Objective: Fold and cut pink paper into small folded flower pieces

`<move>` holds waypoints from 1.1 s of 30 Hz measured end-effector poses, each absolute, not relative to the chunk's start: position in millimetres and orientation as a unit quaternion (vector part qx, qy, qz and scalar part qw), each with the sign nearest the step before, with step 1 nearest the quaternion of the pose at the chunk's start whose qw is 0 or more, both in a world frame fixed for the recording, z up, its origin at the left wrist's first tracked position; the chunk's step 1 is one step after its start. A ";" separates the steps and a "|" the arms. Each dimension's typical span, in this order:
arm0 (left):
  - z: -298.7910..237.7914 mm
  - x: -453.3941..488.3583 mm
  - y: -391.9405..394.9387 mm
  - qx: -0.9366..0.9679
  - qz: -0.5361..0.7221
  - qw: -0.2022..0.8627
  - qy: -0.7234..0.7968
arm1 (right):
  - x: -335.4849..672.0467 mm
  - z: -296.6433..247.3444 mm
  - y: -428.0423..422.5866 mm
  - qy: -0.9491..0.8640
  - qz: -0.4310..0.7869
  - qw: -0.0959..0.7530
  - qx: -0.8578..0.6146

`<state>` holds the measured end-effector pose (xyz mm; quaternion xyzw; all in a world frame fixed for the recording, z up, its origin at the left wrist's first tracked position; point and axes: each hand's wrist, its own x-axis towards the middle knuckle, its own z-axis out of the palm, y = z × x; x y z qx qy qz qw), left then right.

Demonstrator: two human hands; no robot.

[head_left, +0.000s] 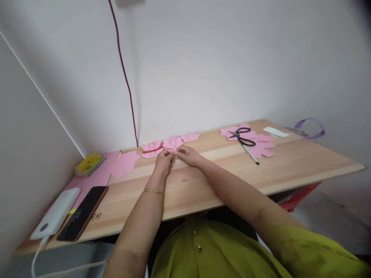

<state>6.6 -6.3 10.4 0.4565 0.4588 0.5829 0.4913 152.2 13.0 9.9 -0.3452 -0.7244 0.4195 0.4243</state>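
My left hand [164,161] and my right hand [188,155] meet over the middle of the wooden table, fingertips pinched together. Between them shows a bit of pink paper [174,150]; the fingers cover most of it. Just beyond the hands lie folded pink paper pieces [172,142], some with cut or crumpled surfaces. A red strip [153,150] rests across the pieces on the left, close to my left hand. Another flat pink piece [191,137] lies beyond my right hand.
Black-handled scissors [242,136] and a pen-like stick [251,153] lie on pink scraps [262,148] at the right, near a white strip [275,132]. At left are a pink sheet [98,170], yellow pack [89,164], phone [82,214] and cabled white power bank [56,212].
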 end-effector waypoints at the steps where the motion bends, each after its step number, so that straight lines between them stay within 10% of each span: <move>1: 9.6 6.3 -5.3 0.448 0.585 0.499 0.455 | 152.2 10.1 12.4 -0.732 0.418 0.418 -0.340; 33: 17.0 1.8 -11.2 0.358 0.567 0.623 0.402 | 150.1 10.1 5.8 -0.757 0.414 0.402 -0.306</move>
